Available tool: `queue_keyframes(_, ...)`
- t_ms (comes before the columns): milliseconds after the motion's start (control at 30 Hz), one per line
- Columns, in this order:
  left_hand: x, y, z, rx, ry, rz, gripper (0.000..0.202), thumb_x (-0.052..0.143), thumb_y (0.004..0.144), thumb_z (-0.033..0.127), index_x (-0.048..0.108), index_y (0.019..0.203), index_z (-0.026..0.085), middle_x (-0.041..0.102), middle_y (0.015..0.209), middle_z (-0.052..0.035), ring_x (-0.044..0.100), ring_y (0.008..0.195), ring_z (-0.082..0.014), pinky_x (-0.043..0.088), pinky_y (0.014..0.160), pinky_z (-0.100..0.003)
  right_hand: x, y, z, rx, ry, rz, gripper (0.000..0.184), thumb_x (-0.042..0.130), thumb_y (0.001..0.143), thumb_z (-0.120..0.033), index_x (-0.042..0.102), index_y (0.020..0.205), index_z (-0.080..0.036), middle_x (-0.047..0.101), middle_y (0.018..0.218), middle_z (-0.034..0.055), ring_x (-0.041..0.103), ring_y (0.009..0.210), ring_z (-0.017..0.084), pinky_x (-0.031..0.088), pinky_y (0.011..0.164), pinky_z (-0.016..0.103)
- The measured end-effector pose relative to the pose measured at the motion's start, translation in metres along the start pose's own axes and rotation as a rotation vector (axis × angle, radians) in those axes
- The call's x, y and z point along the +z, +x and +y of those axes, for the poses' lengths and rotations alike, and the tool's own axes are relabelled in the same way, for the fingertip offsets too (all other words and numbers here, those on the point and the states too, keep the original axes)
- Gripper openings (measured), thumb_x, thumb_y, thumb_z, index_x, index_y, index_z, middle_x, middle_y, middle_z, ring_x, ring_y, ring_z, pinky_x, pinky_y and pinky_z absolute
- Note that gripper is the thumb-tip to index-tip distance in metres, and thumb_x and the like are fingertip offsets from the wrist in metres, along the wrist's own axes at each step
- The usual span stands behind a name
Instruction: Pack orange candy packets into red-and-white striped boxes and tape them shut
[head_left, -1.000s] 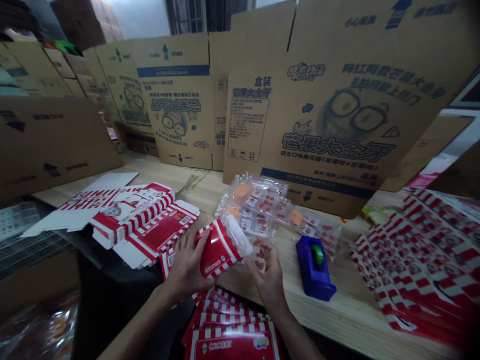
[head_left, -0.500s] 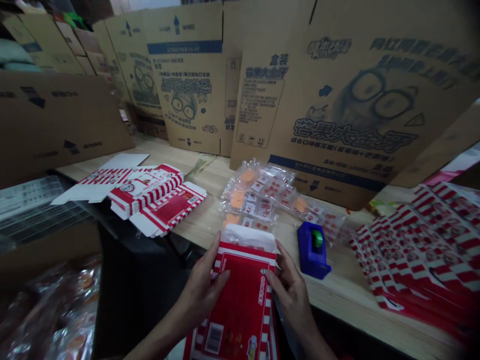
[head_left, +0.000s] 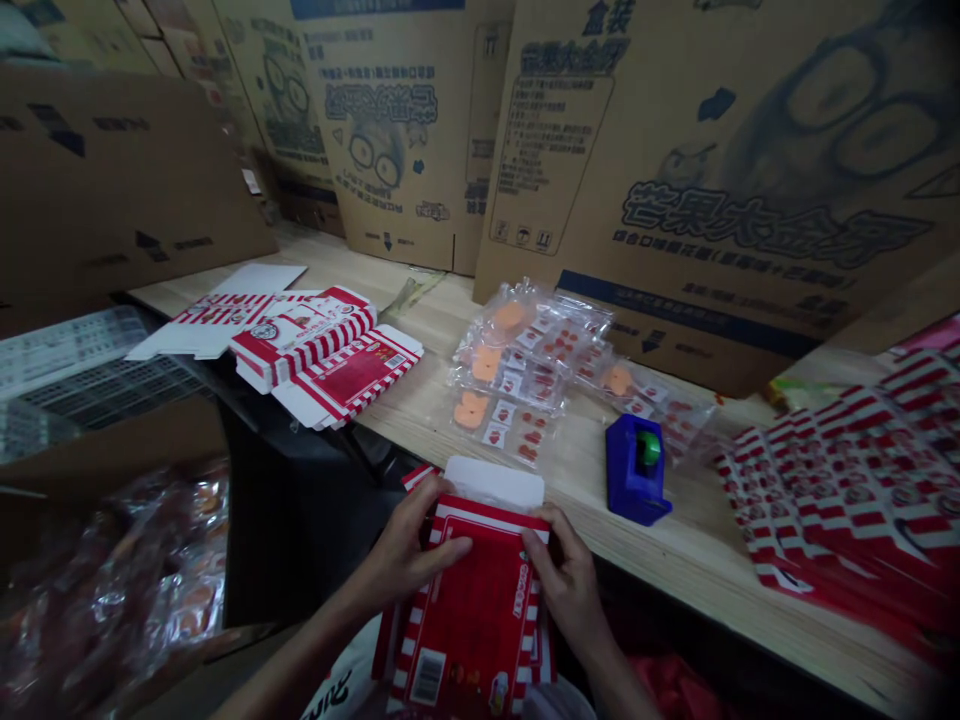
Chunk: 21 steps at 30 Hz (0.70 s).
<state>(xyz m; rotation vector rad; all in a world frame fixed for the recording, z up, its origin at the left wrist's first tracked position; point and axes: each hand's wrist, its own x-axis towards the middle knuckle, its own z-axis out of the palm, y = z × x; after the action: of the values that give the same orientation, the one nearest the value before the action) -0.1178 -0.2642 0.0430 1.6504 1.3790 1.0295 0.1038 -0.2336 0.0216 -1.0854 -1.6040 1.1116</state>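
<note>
Both my hands hold a red-and-white striped paperboard carton (head_left: 472,625) over the table's front edge. My left hand (head_left: 409,552) grips its left side, and my right hand (head_left: 568,582) grips its right side. A white tuck flap (head_left: 495,483) sticks out at the far end, and a barcode panel shows near the bottom. Just past the carton, clear plastic sheets of orange and red stickers (head_left: 521,375) lie on the wooden table (head_left: 420,310). A blue tape dispenser (head_left: 637,470) stands to the right of my right hand.
Flat striped cartons (head_left: 319,350) lie at the table's left, and a larger spread (head_left: 847,490) covers the right. Flattened cardboard boxes (head_left: 675,170) stand along the back. Below left are a wire rack (head_left: 97,375) and a box of plastic-wrapped goods (head_left: 112,570).
The carton has turned from a tilted position to lying flatter, with its white flap pointing away from me. My view has tipped downward, so the table items sit higher in the picture.
</note>
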Motion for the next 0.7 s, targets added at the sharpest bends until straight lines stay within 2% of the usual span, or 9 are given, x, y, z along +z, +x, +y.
queue_keyframes(67, -0.001, 0.006, 0.005, 0.013, -0.044, 0.053, 0.018, 0.059, 0.086, 0.035, 0.057, 0.090, 0.018, 0.059, 0.097, -0.0054, 0.057, 0.087, -0.0181, 0.047, 0.076, -0.028, 0.001, 0.005, -0.004, -0.024, 0.010, 0.025, 0.014, 0.056, 0.090, -0.031, 0.060, 0.080, -0.021, 0.061, 0.087, 0.0020, 0.059, 0.085, 0.018, 0.046, 0.078, 0.026)
queue_keyframes(200, -0.001, 0.015, 0.008, -0.036, -0.232, 0.190, 0.024, 0.060, 0.086, 0.033, 0.056, 0.070, 0.017, 0.058, 0.095, -0.0060, 0.056, 0.084, -0.0165, 0.044, 0.072, -0.025, 0.005, 0.012, -0.009, -0.014, 0.021, 0.086, 0.022, 0.060, 0.086, -0.031, 0.057, 0.068, -0.020, 0.059, 0.079, 0.0025, 0.057, 0.075, 0.017, 0.046, 0.069, 0.026)
queue_keyframes(267, 0.002, 0.016, 0.006, -0.095, -0.421, 0.229, 0.024, 0.068, 0.080, 0.033, 0.056, 0.067, 0.016, 0.059, 0.088, -0.0044, 0.056, 0.079, -0.0153, 0.044, 0.071, -0.024, 0.008, 0.014, -0.010, 0.068, 0.124, 0.124, 0.015, 0.064, 0.082, -0.033, 0.056, 0.079, -0.021, 0.061, 0.077, 0.0014, 0.057, 0.067, 0.016, 0.047, 0.062, 0.026)
queue_keyframes(300, 0.003, 0.017, 0.006, -0.137, -0.530, 0.252, 0.025, 0.072, 0.076, 0.032, 0.055, 0.067, 0.016, 0.059, 0.083, -0.0026, 0.056, 0.075, -0.0140, 0.044, 0.068, -0.024, 0.009, 0.015, -0.011, 0.114, 0.195, 0.138, 0.018, 0.067, 0.081, -0.033, 0.054, 0.088, -0.022, 0.062, 0.078, 0.0010, 0.059, 0.066, 0.016, 0.049, 0.061, 0.026)
queue_keyframes(367, 0.004, 0.017, 0.006, -0.230, -0.728, 0.290, 0.027, 0.078, 0.070, 0.028, 0.054, 0.073, 0.017, 0.058, 0.076, 0.0012, 0.055, 0.067, -0.0113, 0.044, 0.063, -0.021, 0.010, 0.017, -0.014, 0.195, 0.321, 0.128, 0.036, 0.070, 0.078, -0.034, 0.051, 0.107, -0.024, 0.066, 0.083, 0.0013, 0.063, 0.069, 0.017, 0.053, 0.065, 0.028)
queue_keyframes(433, 0.003, 0.017, 0.008, -0.285, -0.863, 0.285, 0.032, 0.079, 0.067, 0.023, 0.055, 0.088, 0.020, 0.060, 0.078, 0.0031, 0.056, 0.068, -0.0109, 0.044, 0.063, -0.021, 0.008, 0.019, -0.015, 0.251, 0.377, 0.052, 0.042, 0.071, 0.077, -0.035, 0.053, 0.113, -0.024, 0.068, 0.088, 0.0027, 0.066, 0.075, 0.019, 0.054, 0.073, 0.031)
queue_keyframes(533, -0.001, 0.020, 0.012, -0.321, -0.938, 0.185, 0.047, 0.080, 0.065, 0.020, 0.056, 0.107, 0.021, 0.064, 0.085, 0.0011, 0.061, 0.075, -0.0134, 0.047, 0.069, -0.024, 0.003, 0.022, -0.015, 0.292, 0.412, -0.075, 0.026, 0.069, 0.080, -0.035, 0.063, 0.101, -0.021, 0.070, 0.091, 0.0045, 0.066, 0.079, 0.020, 0.052, 0.078, 0.032)
queue_keyframes(600, -0.004, 0.022, 0.013, -0.344, -0.937, 0.121, 0.040, 0.081, 0.065, 0.022, 0.061, 0.100, 0.017, 0.065, 0.083, -0.0004, 0.061, 0.073, -0.0138, 0.047, 0.069, -0.024, 0.000, 0.023, -0.013, 0.287, 0.422, -0.104, 0.019, 0.069, 0.081, -0.033, 0.065, 0.094, -0.021, 0.069, 0.087, 0.0036, 0.065, 0.078, 0.020, 0.051, 0.075, 0.030)
queue_keyframes(700, -0.004, 0.024, 0.009, -0.342, -0.896, 0.111, 0.027, 0.080, 0.069, 0.026, 0.064, 0.087, 0.014, 0.065, 0.075, -0.0003, 0.059, 0.064, -0.0119, 0.045, 0.063, -0.023, -0.001, 0.025, -0.011, 0.244, 0.350, -0.092, 0.014, 0.069, 0.081, -0.033, 0.066, 0.088, -0.021, 0.066, 0.080, 0.0015, 0.062, 0.073, 0.018, 0.048, 0.068, 0.026)
